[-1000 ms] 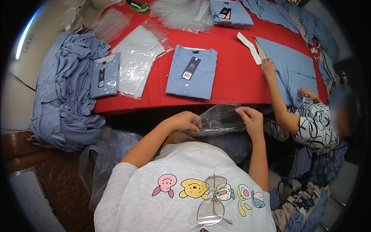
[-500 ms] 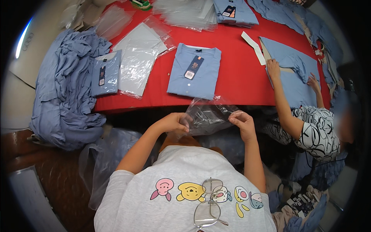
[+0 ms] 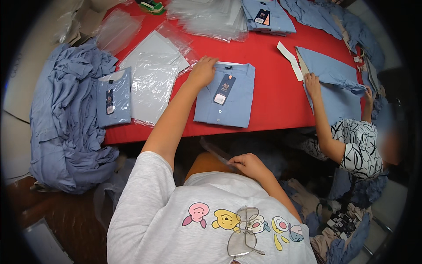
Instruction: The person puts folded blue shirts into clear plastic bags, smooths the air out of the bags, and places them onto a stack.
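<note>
A folded light-blue shirt (image 3: 231, 103) with a dark hang tag lies on the red table (image 3: 272, 94) in front of me. My left hand (image 3: 202, 71) rests on the shirt's collar end at its upper left corner, fingers curled over the edge. My right hand (image 3: 249, 165) is low by my lap, pinching a clear plastic bag (image 3: 216, 152) that hangs below the table edge.
A heap of loose blue shirts (image 3: 66, 119) lies at the left, beside another folded tagged shirt (image 3: 114, 97) and flat clear bags (image 3: 151, 86). More bags (image 3: 211, 17) and folded shirts (image 3: 266, 15) sit at the far side. At the right another person's hand (image 3: 313, 84) presses a shirt (image 3: 334, 86).
Both my hands held the clear bag open by my lap. Now my left hand has let go and reached up onto the folded shirt, while my right hand keeps the bag low.
</note>
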`<action>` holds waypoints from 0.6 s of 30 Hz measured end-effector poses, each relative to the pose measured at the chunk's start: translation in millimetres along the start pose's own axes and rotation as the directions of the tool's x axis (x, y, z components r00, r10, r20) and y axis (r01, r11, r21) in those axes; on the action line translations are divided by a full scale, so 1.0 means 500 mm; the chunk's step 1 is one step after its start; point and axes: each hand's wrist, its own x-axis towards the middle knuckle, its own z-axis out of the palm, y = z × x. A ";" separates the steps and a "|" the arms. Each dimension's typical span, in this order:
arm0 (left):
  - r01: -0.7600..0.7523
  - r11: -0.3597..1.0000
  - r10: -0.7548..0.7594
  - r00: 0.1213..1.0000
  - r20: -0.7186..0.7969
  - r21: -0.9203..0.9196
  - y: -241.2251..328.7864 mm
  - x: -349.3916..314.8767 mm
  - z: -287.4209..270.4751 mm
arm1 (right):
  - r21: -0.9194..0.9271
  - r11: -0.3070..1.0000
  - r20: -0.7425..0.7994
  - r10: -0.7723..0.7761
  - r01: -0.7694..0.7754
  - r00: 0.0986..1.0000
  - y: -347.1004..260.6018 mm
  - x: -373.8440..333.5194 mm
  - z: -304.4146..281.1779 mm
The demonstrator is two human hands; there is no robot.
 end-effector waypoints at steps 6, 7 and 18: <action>0.080 0.992 -0.064 0.987 0.150 -0.102 0.039 -0.103 -0.012 | -0.348 0.938 0.005 0.004 -0.003 1.000 0.045 -0.016 -0.004; 0.081 0.993 -0.066 0.983 0.171 -0.083 0.051 -0.124 -0.025 | -0.376 0.927 0.021 0.011 -0.002 1.000 0.056 -0.016 -0.001; 0.379 0.619 0.217 0.759 0.614 -0.688 0.319 -0.420 -0.111 | -0.265 0.934 0.025 -0.242 0.240 0.970 0.048 -0.009 -0.102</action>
